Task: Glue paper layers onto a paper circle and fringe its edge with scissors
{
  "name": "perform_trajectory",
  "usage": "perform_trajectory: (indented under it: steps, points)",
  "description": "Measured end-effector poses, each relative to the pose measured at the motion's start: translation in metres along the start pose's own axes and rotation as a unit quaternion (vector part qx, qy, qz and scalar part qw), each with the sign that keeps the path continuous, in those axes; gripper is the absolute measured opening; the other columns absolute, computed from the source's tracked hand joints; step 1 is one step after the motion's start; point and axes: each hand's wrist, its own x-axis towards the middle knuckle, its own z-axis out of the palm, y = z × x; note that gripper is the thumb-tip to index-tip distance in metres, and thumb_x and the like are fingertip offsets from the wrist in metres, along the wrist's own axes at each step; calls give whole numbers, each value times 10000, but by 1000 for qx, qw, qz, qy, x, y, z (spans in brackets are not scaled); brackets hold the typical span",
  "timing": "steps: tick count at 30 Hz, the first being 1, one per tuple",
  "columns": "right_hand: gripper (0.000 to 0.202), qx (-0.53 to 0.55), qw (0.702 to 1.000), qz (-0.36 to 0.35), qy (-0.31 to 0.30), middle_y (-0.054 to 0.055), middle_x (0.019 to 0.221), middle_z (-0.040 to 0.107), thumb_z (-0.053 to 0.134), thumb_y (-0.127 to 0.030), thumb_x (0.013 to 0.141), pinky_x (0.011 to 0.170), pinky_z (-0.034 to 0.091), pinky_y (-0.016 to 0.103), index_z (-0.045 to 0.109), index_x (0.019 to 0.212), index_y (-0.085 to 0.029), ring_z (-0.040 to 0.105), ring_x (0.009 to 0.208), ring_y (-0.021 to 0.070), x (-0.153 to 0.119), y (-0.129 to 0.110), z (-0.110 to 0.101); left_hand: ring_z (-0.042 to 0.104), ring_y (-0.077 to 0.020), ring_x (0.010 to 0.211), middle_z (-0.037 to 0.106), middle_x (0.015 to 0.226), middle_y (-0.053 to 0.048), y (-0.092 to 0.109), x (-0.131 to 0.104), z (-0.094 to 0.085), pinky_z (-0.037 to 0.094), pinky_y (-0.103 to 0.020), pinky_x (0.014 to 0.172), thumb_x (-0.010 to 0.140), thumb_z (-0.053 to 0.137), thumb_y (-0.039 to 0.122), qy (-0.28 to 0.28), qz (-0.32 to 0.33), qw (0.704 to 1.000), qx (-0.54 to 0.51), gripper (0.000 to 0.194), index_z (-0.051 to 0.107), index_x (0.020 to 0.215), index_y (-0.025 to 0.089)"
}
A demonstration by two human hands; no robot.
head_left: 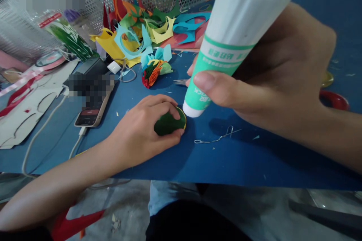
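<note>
One blue table [212,163], right hand [285,64] gripping one white-green tube [226,34], left hand [141,128] gripping one green disc [167,123]

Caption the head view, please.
Right hand grips a labelled tube above the blue table; left hand holds a rounded green piece.

Black top [192,222] — pale-blue trousers [164,194]
</note>
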Motion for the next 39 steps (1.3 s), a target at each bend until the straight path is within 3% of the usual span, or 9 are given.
perform_trajectory:
  steps: [7,15,19,25,33,39]
  points:
    - [246,40,999,-20,-6,-126,851,609,659,-294,832,714,503,242,477,998,-301,620,774,69,1,2,0,634,-170,955,648,1099,-28,1,-2,-10,505,-296,842,773,680,232,-53,4,999,-11,150,637,915,212]
    - [267,58,998,-11,2,-120,866,625,691,-271,806,699,518,250,497,988,-297,632,766,81,1,4,1,631,-177,1033,586,1265,-17,3,-6,-25,502,-296,895,769,659,206,-140,3,990,0,247,638,1012,250]
    - [236,46,998,-38,-7,-142,886,617,651,-237,842,747,503,216,489,989,-325,610,786,45,1,2,1,643,-186,1007,588,1266,-26,3,-8,-25,508,-313,879,795,647,246,-117,20,993,26,192,648,986,251]
    - [234,32,999,-11,-15,-128,887,608,655,-271,839,752,503,231,473,983,-301,599,796,58,1,2,-1,649,-184,947,637,1136,-55,2,-7,-15,510,-292,778,831,650,324,-82,39,996,22,153,619,921,204]
    - [237,51,998,-23,-7,-118,853,606,667,-259,821,719,507,242,479,964,-278,613,758,67,1,4,0,659,-160,891,653,1089,-36,8,-9,-10,497,-258,701,848,627,275,-55,40,997,33,88,601,871,194]
    - [218,12,1000,-9,-15,-157,884,607,637,-286,848,805,485,188,466,980,-315,580,830,38,1,1,-2,669,-176,947,696,989,-19,6,-10,-8,508,-246,737,837,614,205,-42,71,996,20,28,608,865,205]
